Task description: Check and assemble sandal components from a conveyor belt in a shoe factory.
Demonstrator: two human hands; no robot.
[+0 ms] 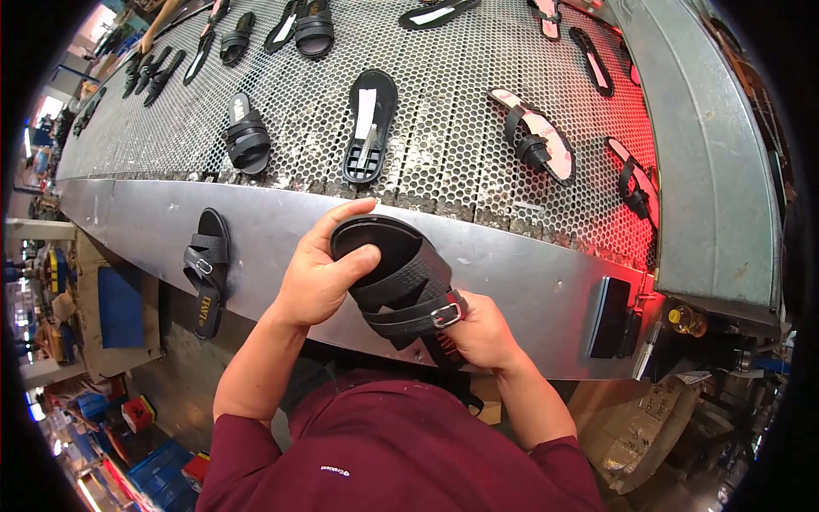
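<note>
Between my two hands is a black sandal [401, 286] with wide textured straps and a silver buckle, held over the metal edge of the conveyor. My left hand [328, 264] grips its toe end, the thumb pressed on the insole and the fingers around the rim. At the heel end, my right hand [482, 328] is closed on the sandal near the buckle; its fingers are partly hidden behind it. A finished-looking black sandal [207, 269] with a buckle lies on the metal ledge to the left. Just beyond my hands, a black sole [370, 128] with a white strip rests on the mesh.
The perforated conveyor belt [307, 98] carries several black uppers and soles. Strapped sandal parts [537, 141] lie at right in red light beside a grey metal housing [717, 154]. A dark phone-like slab [610, 316] lies on the ledge near a yellow-capped bottle [687, 321].
</note>
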